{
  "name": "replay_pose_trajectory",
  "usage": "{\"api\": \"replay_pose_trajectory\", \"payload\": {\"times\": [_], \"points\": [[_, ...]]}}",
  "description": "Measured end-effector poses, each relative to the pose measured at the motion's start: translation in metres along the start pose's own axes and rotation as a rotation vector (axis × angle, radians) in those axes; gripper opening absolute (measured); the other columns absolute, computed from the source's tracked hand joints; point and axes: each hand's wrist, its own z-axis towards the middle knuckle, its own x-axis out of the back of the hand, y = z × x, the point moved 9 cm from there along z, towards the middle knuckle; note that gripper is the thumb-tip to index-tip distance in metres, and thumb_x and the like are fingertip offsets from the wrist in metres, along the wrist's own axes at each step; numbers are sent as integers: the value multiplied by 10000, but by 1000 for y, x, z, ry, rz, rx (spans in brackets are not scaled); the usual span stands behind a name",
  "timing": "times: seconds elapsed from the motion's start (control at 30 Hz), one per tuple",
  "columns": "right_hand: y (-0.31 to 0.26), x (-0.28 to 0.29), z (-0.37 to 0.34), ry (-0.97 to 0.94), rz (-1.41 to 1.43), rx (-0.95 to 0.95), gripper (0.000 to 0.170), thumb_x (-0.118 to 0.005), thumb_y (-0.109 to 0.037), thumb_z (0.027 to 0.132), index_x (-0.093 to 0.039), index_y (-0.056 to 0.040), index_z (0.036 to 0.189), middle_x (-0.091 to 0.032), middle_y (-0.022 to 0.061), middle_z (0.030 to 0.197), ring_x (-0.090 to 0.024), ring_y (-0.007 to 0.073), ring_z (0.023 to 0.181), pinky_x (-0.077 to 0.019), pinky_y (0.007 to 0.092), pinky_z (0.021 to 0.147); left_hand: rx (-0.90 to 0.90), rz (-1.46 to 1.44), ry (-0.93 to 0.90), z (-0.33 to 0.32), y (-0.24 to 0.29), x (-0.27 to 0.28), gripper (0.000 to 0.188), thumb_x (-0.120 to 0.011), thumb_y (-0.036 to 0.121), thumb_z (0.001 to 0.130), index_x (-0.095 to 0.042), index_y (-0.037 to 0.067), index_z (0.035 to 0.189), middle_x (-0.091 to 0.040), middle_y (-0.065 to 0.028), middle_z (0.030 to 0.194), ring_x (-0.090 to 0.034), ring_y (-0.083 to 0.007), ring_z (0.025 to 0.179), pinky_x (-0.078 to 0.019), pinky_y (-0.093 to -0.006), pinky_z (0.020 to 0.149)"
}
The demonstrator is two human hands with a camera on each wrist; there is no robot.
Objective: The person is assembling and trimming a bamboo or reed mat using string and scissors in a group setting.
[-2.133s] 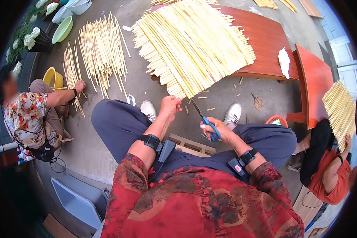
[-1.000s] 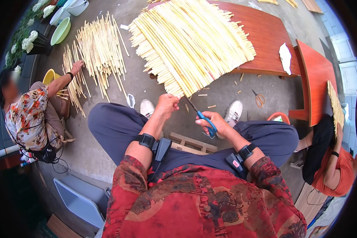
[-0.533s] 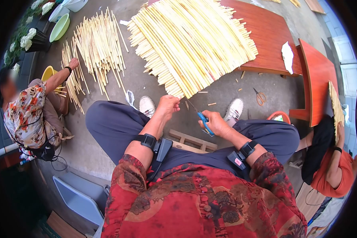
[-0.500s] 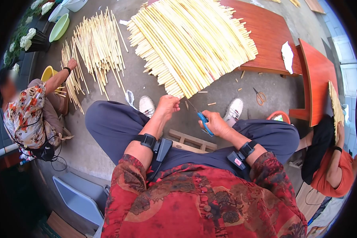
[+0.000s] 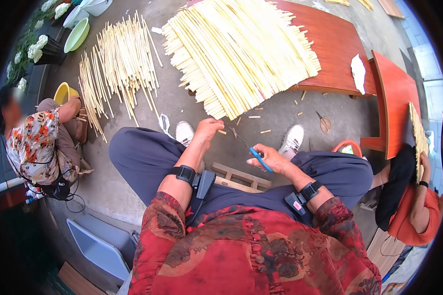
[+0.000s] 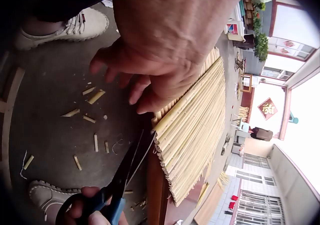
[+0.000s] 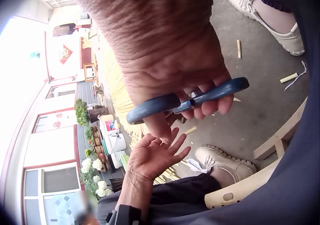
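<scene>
Loosely spread, the left hand [image 5: 209,130] is beside the near corner of a mat of pale stalks [image 5: 241,54]; the left wrist view shows its fingers [image 6: 145,105] apart with nothing between them. In the right wrist view the left palm [image 7: 155,157] faces up. The right hand [image 5: 273,160] grips blue-handled scissors [image 5: 260,158], thumb and fingers through the loops [image 7: 160,107]. Their blades [image 6: 132,157] stand apart, tips close to the mat's corner. A short stalk piece [image 5: 222,132] shows just right of the left fingertips; whether it is in the air cannot be told.
The mat lies on a reddish table [image 5: 330,49]. Cut bits and orange-handled scissors [image 5: 325,123] lie on the floor. Loose stalks [image 5: 128,59] are spread at the left, near a seated person [image 5: 39,142] and a yellow bucket [image 5: 65,93]. Another person [image 5: 416,216] sits at the right.
The left fingers have gone from a pinch at the mat's corner to spread. The scissors have opened and moved slightly from the corner. The person at the left has drawn an arm back from the stalks.
</scene>
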Motion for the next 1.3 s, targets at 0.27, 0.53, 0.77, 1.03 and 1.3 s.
{"api": "replay_pose_trajectory", "payload": {"times": [0.27, 0.53, 0.77, 1.03, 1.3], "points": [[-18, -17, 9, -25, 300, -59, 407, -649, -374, 713, -514, -49, 919, -463, -1, 592, -459, 78, 455, -398, 215, 403, -21, -298, 61, 11, -6, 11, 158, -568, 186, 772, -566, 38, 826, -588, -67, 829, -547, -155, 786, -411, -289, 669], [-20, -14, 18, 21, 370, -80, 374, -651, -361, 715, -530, -40, 862, -468, 3, 618, -467, 77, 461, -405, 208, 399, -27, -276, 36, 13, -7, 9, 142, -557, 155, 790, -557, 15, 810, -588, -65, 727, -563, -134, 640, -455, -244, 553], [-18, -12, 17, -10, 313, -62, 357, -644, -336, 720, -533, -30, 867, -481, 9, 578, -468, 82, 440, -421, 215, 401, -9, -231, 5, 13, -10, 5, 144, -556, 169, 801, -539, 27, 811, -578, -61, 749, -559, -146, 670, -459, -258, 601], [-12, -4, 22, 23, 90, -37, 246, -585, -189, 694, -528, -5, 847, -525, 86, 563, -515, 146, 466, -438, 271, 436, 10, -240, 4, 13, -14, 3, 146, -564, 171, 795, -542, 29, 819, -578, -62, 748, -560, -145, 670, -458, -257, 598], [-32, 14, 13, 235, -420, 103, 207, -546, -144, 693, -494, 13, 817, -561, 249, 717, -554, 398, 717, -442, 422, 658, 27, -268, 2, 10, -18, -1, 160, -577, 159, 782, -544, 15, 844, -581, -70, 755, -562, -153, 681, -460, -271, 616]]}}
